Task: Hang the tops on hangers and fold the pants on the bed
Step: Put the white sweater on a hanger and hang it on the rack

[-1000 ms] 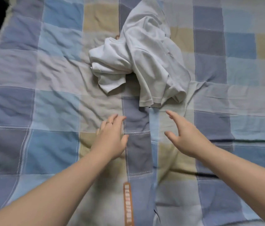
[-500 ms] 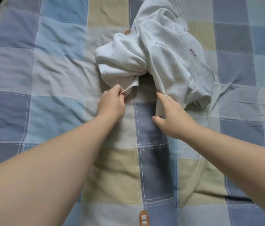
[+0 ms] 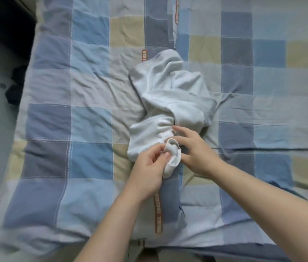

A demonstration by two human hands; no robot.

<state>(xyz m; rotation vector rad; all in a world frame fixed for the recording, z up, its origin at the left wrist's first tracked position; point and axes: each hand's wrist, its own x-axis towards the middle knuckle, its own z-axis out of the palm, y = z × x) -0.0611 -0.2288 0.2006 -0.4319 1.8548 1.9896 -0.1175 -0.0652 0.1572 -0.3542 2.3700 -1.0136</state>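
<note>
Bunched white top (image 3: 168, 95) (tiny dark logo (image 3: 192, 94)), edge pinched by left hand (image 3: 147, 171).

head cam | looks down-fwd | close over bed (image 3: 58, 129)

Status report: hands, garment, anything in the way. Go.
Left hand pinches an edge of the white T-shirt; right hand open, fingers at the cloth. T-shirt crumpled on the checked quilt, not hung. No hanger in view.
</note>
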